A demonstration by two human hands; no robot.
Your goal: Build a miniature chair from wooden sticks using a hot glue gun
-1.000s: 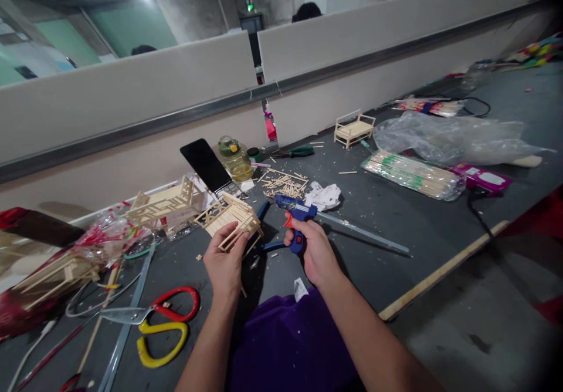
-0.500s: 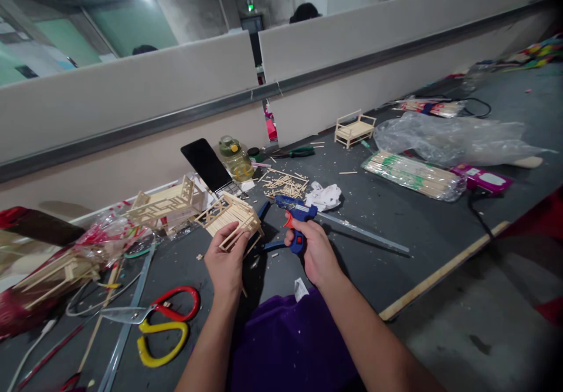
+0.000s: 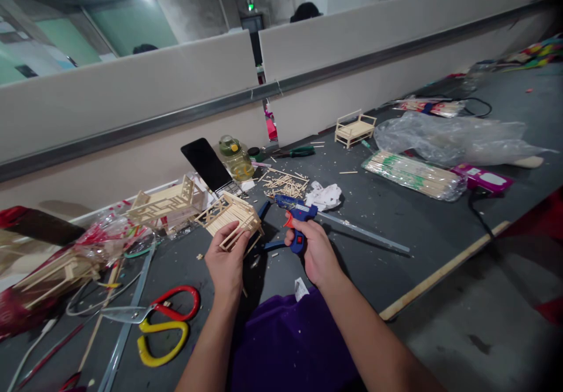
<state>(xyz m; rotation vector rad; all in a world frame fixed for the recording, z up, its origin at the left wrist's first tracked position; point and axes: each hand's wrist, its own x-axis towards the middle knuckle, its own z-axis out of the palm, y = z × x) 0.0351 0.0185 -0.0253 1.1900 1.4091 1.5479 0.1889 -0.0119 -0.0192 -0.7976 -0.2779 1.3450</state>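
Dark grey bench top [image 3: 396, 216] is running off to the right here, pretty crowded on the left half and getting roomier toward the right, with a wooden strip [image 3: 444, 271] lying along the near edge. Closest to me, purple cloth [image 3: 290, 345] is sitting at the near edge between both forearms, and red-and-yellow scissors [image 3: 160, 321] are lying just left of that.

My left hand [image 3: 226, 266] is closing around the little stick-built model bench [image 3: 231, 219], fingers wrapping its near frame and holding it tilted just above the surface. It's looking like pale slats on a thin frame, all bare wood. My right hand [image 3: 314, 254] is gripping a blue glue gun [image 3: 294, 216] by the handle, finger resting by the orange trigger, nozzle pointing left toward the model but not touching it.

Further back, a heap of loose sticks [image 3: 285, 185] is sitting past the gun, beside a crumpled white tissue [image 3: 324, 195]. A phone [image 3: 206, 164] is leaning near the back wall, with a bag of sticks [image 3: 413, 175] and another finished bench [image 3: 354, 128] lying well off toward the far right.
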